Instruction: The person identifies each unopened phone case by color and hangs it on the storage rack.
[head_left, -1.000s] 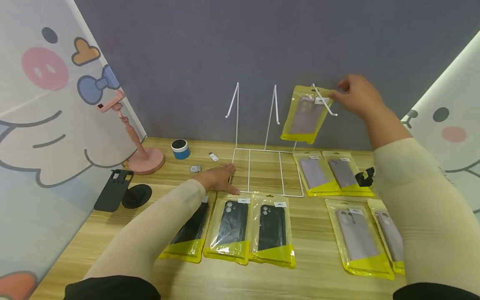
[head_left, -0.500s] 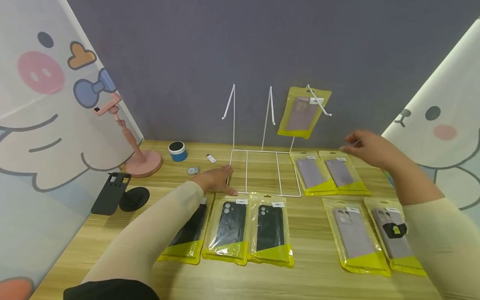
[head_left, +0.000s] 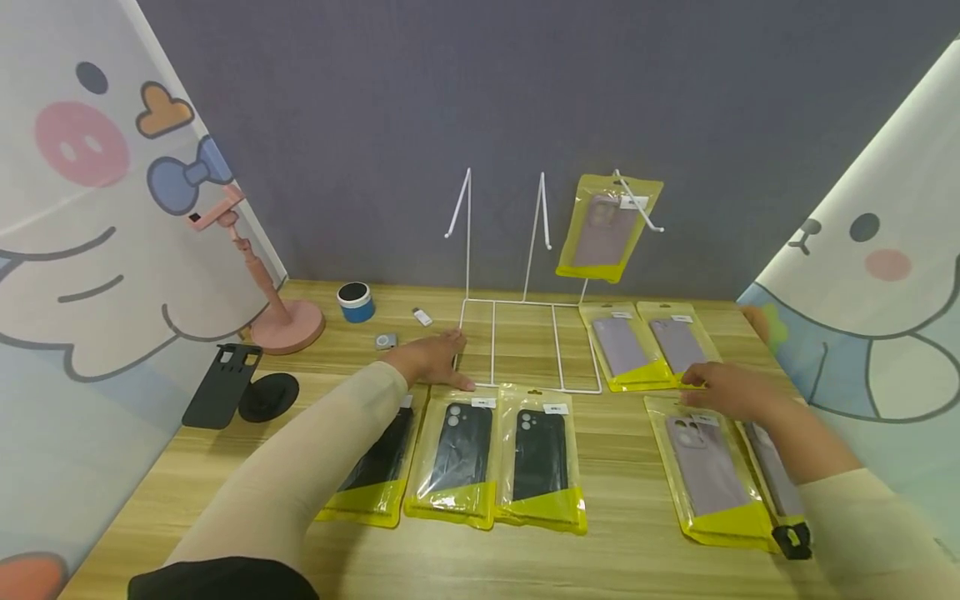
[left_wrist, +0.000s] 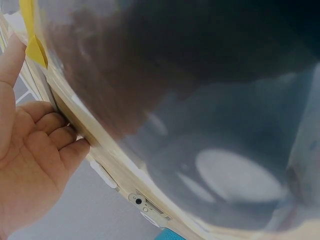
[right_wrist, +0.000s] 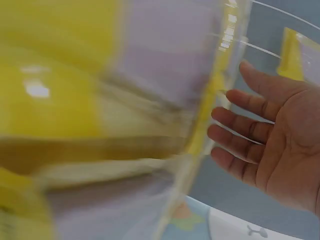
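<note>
My left hand (head_left: 432, 360) rests at the left front corner of a white wire display rack (head_left: 555, 346), thumb spread from the fingers. In the left wrist view the fingers (left_wrist: 62, 135) bend loosely against the tabletop. My right hand (head_left: 731, 390), fingers apart and holding nothing, hovers over the top of a bagged lilac phone case (head_left: 708, 467). Another bagged lilac case (head_left: 772, 467) lies partly hidden under that forearm. On the rack's right hook (head_left: 641, 208) hangs a bagged lilac phone case (head_left: 600, 233). The left hook (head_left: 457, 204) and middle hook (head_left: 545, 212) are bare.
Bagged black phone cases (head_left: 542, 458) lie in front of the rack. Two bagged lilac cases (head_left: 622, 343) sit at its right. On the left stand a pink phone stand (head_left: 277, 321), a black phone holder (head_left: 225, 387) and a blue-and-white jar (head_left: 356, 302). A grey wall (head_left: 360, 150) rises behind.
My right hand has left the hanging bagged case and come down and toward me, over the bagged lilac cases at the front right. My left hand has stayed at the rack.
</note>
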